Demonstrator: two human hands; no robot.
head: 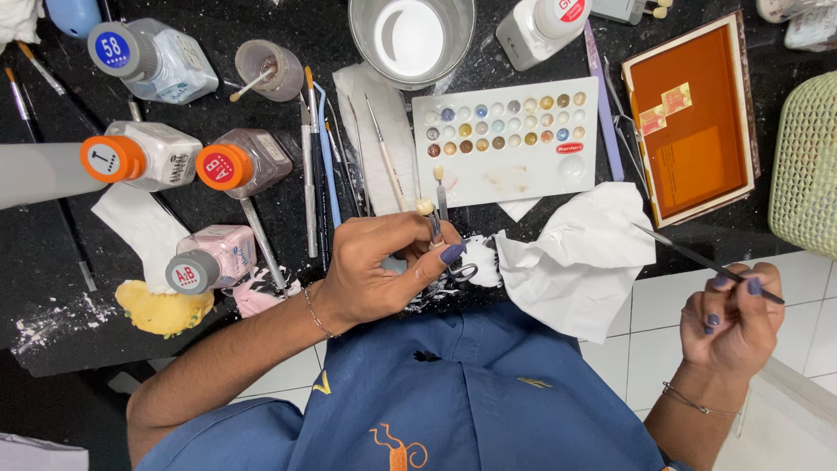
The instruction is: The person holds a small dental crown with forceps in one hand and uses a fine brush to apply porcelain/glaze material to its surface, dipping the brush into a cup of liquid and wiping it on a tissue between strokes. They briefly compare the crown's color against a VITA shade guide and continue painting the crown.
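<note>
My left hand [384,266] is closed around a metal clamp tool [436,228] that carries a small cream tooth-shaped piece [425,207] at its tip, held over the black counter's front edge. Out to the right, over the white tiled floor, my right hand [737,318] pinches a thin dark brush [697,257] whose tip points up-left toward a crumpled white tissue [580,253]. Just beyond the left hand lies a white mixing palette [523,174] with several small wells of coloured paste.
Several capped bottles [235,161] stand at left with brushes and metal instruments [318,157] beside them. A glass of cloudy water [410,39] sits at the back, an orange-lidded box [697,122] at right, a green basket [806,161] at the far right, and a yellow sponge [161,310] at front left.
</note>
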